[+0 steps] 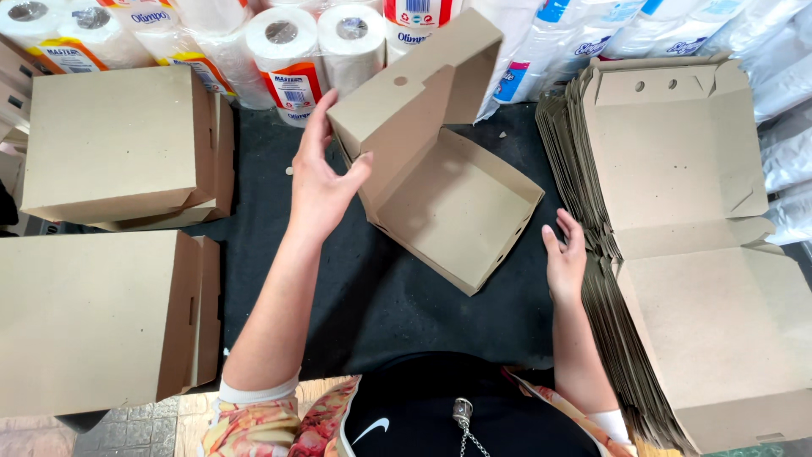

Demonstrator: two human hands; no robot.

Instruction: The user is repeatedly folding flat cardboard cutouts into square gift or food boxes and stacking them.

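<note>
Left hand: the left hand (320, 182) is raised at the left side of the half-folded cardboard box (440, 182), fingers spread and pointing to the far side, thumb and fingertips touching the box's near-left wall and raised lid; it is not closed around anything.
Right hand: the right hand (565, 258) lies flat and loosely open on the dark surface (372, 296), just to the right of the box's near-right corner and against the left edge of the flat stack; it holds nothing.
Box: brown cardboard, standing in the middle of the surface, turned at an angle, its tray open upward and its lid standing up on the far side with one small round hole in it.
Flat stack: a tall pile of unfolded box blanks (702, 245) fills the right side, fanned along its left edge, the top blank spread out with two round holes at its far end.
Finished boxes: two stacks of closed boxes sit at the left, one far (118, 144) and one near (93, 317).
Far edge: paper towel rolls (288, 51) in clear wrapping stand along the far side, and more wrapped packs (761, 51) at the far right.
Person: a black top with patterned sleeves shows at the near edge.
</note>
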